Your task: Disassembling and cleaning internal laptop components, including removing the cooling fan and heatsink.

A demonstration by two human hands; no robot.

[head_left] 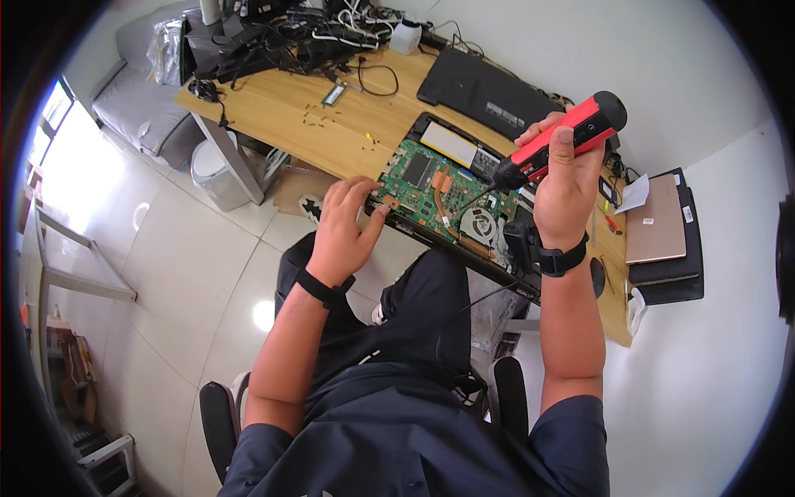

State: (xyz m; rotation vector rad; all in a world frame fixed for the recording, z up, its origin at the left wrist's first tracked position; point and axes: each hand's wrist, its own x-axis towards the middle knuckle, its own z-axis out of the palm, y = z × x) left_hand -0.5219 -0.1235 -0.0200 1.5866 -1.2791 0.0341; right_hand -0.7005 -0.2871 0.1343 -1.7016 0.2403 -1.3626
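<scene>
An opened laptop lies at the table's front edge, its green circuit board (404,161) exposed. Copper heat pipes (437,199) cross the board to a round fan (479,225), and a pale flat battery (447,146) sits behind it. My right hand (567,190) is wrapped round a red and black electric screwdriver (537,156). The tool slants down to the left, its thin bit over the board near the fan; whether the tip touches is too small to tell. At the laptop's front left corner rests my left hand (341,230), thumb and fingers apart, fingertips at the edge.
Behind the laptop lies a black bottom cover (484,89). A memory module (334,94) and several loose screws (315,114) are on the tabletop (265,116). Tangled cables (281,50) fill the back left. Stacked laptops (658,224) lie at right; a white bin (219,176) stands below left.
</scene>
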